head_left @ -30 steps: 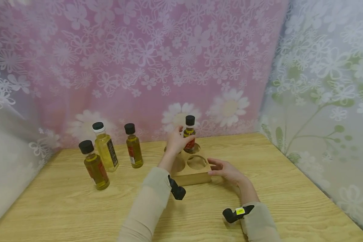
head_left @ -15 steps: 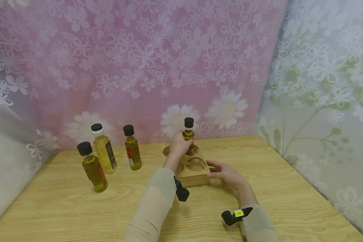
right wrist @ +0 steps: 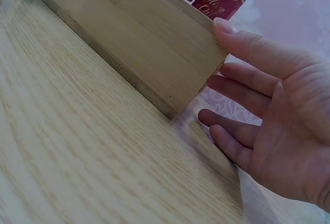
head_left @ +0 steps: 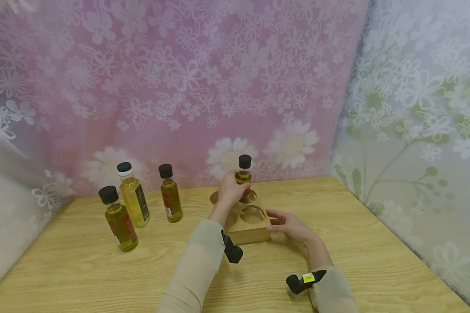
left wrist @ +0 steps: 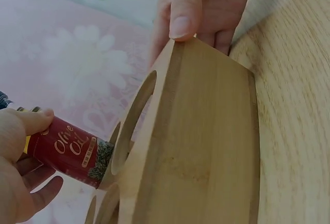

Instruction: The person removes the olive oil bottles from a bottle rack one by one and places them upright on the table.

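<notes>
In the head view, a wooden bottle holder (head_left: 250, 236) with round holes sits on the table. An olive oil bottle (head_left: 244, 176) with a black cap stands in or over its back right hole. My left hand (head_left: 230, 191) holds this bottle by its upper part, thumb on the near side. In the left wrist view its red label (left wrist: 69, 149) shows, with the lower end at the hole; how deep it sits is unclear. My right hand (head_left: 291, 224) rests on the holder's right front corner, thumb at the edge, fingers loosely extended along the side, as the right wrist view shows.
Three more capped bottles stand upright left of the holder: a dark-oil bottle (head_left: 120, 224) in front, a paler square bottle (head_left: 135, 202) behind it, and a red-labelled bottle (head_left: 171, 200) nearer the holder. A floral curtain (head_left: 180, 87) hangs behind the table (head_left: 82, 269).
My left hand has shifted slightly right and its fingers have come closer around the bottle, covering more of the label. The right hand and holder stay in place; the head view tilts slightly.
</notes>
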{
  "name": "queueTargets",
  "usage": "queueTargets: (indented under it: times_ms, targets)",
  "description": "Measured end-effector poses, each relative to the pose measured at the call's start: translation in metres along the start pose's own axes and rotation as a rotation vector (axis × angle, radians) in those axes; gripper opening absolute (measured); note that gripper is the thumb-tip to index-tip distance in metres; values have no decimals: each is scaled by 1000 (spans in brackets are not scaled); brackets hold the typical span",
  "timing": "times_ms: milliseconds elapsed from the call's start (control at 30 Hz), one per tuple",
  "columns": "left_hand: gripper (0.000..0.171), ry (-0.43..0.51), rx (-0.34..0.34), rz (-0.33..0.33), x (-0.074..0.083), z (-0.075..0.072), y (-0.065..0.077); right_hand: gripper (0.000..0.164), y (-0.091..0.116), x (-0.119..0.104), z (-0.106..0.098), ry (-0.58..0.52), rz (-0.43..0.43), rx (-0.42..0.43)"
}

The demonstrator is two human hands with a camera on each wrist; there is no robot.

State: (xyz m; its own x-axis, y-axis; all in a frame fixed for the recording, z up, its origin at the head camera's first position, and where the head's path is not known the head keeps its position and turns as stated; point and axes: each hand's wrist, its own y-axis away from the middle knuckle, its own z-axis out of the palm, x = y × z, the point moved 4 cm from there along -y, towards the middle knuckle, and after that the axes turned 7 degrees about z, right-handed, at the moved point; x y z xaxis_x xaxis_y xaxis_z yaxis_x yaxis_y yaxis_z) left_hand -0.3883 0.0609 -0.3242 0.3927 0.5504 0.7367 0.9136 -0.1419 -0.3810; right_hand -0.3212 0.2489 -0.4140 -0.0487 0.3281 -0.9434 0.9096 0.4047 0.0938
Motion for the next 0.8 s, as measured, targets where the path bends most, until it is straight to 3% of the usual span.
queueTargets:
  times_ms: [367,800]
  targets:
    - [44,50,-5,69,24,-17,-1,71,0,1,0,-10,-2,-8]
    - [42,77,105,186,38,-48,9,72,0,-2,0,-1,-12,3]
